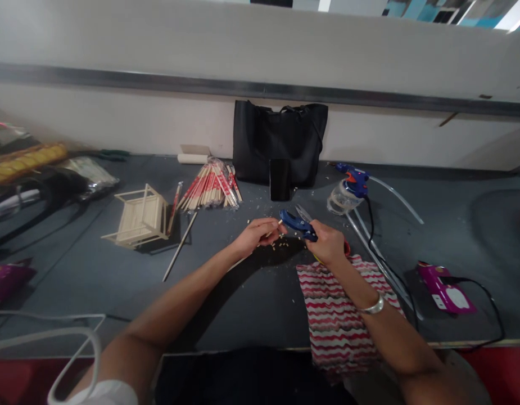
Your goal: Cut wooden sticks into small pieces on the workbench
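My left hand (254, 236) pinches a thin wooden stick (273, 229) near its end, over the dark grey table (226, 298). My right hand (329, 243) grips blue-handled cutters (299, 223), whose jaws meet the stick's tip. Small wood chips (280, 243) lie scattered under both hands. A red and white striped cloth (335, 309) lies below my right wrist, which wears a silver bracelet.
A small wooden stick frame (139, 216) stands at left, next to a bundle of wrapped chopsticks (211, 188). A black bag (280, 140) and a phone (280, 179) lean against the wall. A blue glue gun (353, 181) with its cord lies at right, and a magenta packet (445, 289) farther right.
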Available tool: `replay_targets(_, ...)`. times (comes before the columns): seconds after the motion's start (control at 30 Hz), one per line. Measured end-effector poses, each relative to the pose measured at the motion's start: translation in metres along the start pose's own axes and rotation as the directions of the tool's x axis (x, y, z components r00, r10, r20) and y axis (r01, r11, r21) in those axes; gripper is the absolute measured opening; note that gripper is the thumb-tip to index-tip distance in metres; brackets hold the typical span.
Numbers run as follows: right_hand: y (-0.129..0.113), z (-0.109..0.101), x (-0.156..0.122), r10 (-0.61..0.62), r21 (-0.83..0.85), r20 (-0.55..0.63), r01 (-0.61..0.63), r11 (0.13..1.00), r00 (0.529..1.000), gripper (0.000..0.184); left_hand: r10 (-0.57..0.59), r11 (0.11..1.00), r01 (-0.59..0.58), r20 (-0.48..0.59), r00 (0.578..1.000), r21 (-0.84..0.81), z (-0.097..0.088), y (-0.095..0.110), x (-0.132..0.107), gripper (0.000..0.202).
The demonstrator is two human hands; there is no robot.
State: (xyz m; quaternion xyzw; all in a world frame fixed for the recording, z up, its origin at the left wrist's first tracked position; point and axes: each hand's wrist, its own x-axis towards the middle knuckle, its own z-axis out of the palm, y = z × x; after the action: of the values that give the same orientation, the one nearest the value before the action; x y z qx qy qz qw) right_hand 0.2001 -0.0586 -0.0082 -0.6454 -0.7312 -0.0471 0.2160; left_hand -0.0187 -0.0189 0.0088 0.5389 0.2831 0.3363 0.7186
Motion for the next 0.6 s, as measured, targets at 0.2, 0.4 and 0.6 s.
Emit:
replay_targets(0.2,-0.0021,0.0037,-0.0008,-0.025,0.088,-0.075,0.031,0.996,0.997,0.006,0.114,0.993,-0.115,-0.056,0.992,-0.026,0.0045,0.001,-0.0023,0.047)
replay_targets(0.4,-0.0018,0.0052,-0.0022,-0.035,0.151,-0.056,0.043,0.988,0.998,0.005,0.137,0.988,-0.142,-0.075,0.988,-0.066,0.0073,-0.0008,-0.0034,0.043)
replay_targets(0.6,-0.0093,-0.0011,-0.0017,0.102,0.405,-0.079,-0.062,0.912,0.992,0.014,0.104,0.994,-0.103,-0.05,0.993,0.028,0.0086,0.0009,-0.0047,0.047)
